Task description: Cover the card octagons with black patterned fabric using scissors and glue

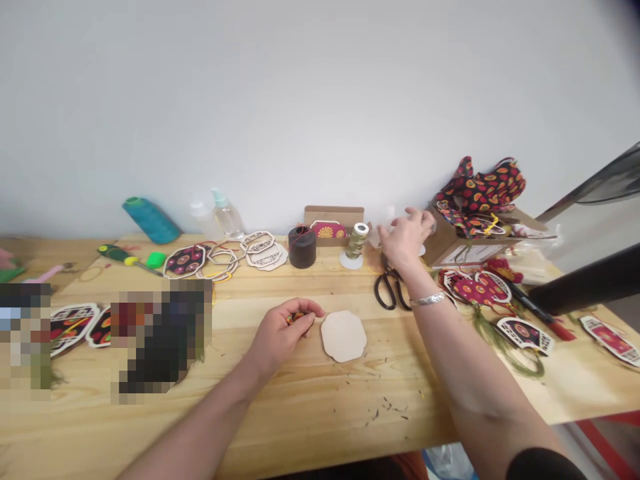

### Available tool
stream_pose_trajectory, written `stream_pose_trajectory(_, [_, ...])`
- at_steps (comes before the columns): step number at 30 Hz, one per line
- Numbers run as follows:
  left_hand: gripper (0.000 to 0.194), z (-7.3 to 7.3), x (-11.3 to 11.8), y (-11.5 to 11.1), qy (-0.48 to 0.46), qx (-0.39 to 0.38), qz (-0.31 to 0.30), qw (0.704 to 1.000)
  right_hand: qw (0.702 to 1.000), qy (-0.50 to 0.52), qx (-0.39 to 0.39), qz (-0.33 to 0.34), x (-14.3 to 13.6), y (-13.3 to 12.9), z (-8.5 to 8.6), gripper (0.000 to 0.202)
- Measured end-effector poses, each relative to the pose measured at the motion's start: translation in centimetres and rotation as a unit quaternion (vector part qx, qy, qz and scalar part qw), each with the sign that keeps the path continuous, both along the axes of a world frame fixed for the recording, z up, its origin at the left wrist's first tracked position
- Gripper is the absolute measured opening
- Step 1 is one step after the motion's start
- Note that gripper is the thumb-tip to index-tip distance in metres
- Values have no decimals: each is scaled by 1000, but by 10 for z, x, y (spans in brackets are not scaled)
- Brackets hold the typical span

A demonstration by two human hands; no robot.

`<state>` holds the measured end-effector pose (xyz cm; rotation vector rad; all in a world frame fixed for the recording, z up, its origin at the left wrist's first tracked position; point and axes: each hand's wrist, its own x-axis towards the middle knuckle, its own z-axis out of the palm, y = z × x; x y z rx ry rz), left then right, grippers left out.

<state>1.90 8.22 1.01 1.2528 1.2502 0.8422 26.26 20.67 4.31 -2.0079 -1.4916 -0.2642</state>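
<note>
My left hand is closed, its thumb and fingers pinching a small piece of dark patterned fabric that they mostly cover. Just right of its fingertips, a pale scalloped wooden plaque lies flat on the table. My right hand reaches to the back, fingers bent and apart, beside a whitish translucent object partly hidden by it. Whether the fingers touch that object is unclear. Below this hand lie black-handled scissors, their blades mostly hidden.
A gold thread spool, a black thread cone and a teal cone line the back. A cardboard box with patterned fabric stands at right, near a black pole. Dark scraps litter the front.
</note>
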Motion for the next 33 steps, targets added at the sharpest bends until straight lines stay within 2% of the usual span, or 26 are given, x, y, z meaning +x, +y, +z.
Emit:
stream_pose_trajectory(2, [22,-1,1,0,-16,1,17,1000,998,-21,58,2,4,-17,15,23])
stream_pose_trajectory(4, [28,-2,1,0,-21,2,28,999,991,-48,118,32,7,-40,33,24])
stream_pose_trajectory(7, [39,-4,2,-2,-3,24,13,1000,980,-53,121,149,2,-81,53,24])
stream_pose_trajectory(9, [50,-5,3,-5,-7,39,-21,999,958,-38,91,268,-9,-106,54,19])
stream_pose_trajectory(11, [62,-5,4,-9,-22,51,-66,996,927,-6,31,373,-22,-126,47,12])
stream_pose_trajectory(12, [65,-5,5,-10,-26,58,-89,994,913,13,8,407,-28,-133,42,10])
stream_pose_trajectory(14, [57,-4,6,-13,-22,68,-125,990,894,45,-10,445,-37,-141,29,8])
stream_pose_trajectory(17, [36,-4,7,-14,-18,68,-142,987,895,47,29,443,-40,-143,12,15])
stream_pose_trajectory(19, [33,-4,7,-15,-28,66,-135,988,908,-13,116,403,-36,-142,3,29])
stream_pose_trajectory(20, [31,-4,7,-15,-32,63,-132,989,904,-70,167,387,-34,-142,0,36])
stream_pose_trajectory(22, [24,-4,7,-15,-36,60,-133,989,864,-215,234,391,-32,-143,-6,44])
stream_pose_trajectory(24, [17,-4,9,-16,-40,67,-146,986,811,-328,230,426,-32,-146,-11,42])
stream_pose_trajectory(25, [16,-3,9,-17,-40,73,-154,985,795,-359,215,440,-34,-147,-13,39])
stream_pose_trajectory(29, [16,0,7,-18,-21,74,-193,978,780,-365,219,458,-39,-146,-20,27])
stream_pose_trajectory(31, [23,1,3,-18,-35,71,-211,974,778,-352,225,468,-37,-143,-21,24])
stream_pose_trajectory(33, [33,1,-2,-17,-68,64,-183,979,789,-316,223,477,-30,-139,-21,24])
